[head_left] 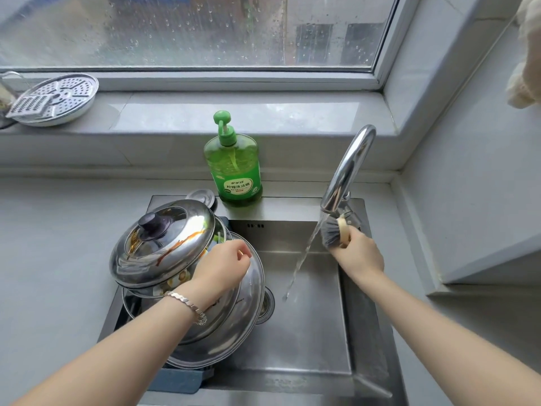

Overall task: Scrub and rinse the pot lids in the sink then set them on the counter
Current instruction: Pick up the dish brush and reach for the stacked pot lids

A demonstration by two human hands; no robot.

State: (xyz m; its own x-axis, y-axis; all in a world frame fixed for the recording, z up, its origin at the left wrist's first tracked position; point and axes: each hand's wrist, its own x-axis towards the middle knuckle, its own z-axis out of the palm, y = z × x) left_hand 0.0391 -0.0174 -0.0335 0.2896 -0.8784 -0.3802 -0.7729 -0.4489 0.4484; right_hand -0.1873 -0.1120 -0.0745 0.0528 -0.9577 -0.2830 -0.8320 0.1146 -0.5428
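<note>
Steel pot lids are stacked on the left side of the sink (316,332). The top lid (172,247) has a dark knob and streaks of brown and orange sauce. A larger lid (246,317) lies tilted under it. My left hand (222,266) reaches over the stack with fingers curled, between the two lids; what it grips is hidden. My right hand (360,253) holds a dish brush (335,232) with grey bristles and a pale wooden head, right under the faucet (348,168). Water runs from the spout down into the basin.
A green bottle of dish soap (236,165) stands on the sink's back rim. A small round steel piece (202,197) lies behind the lids. On the window ledge at far left sits a perforated steamer plate (58,98) with a grater. Grey counter (52,244) flanks the sink.
</note>
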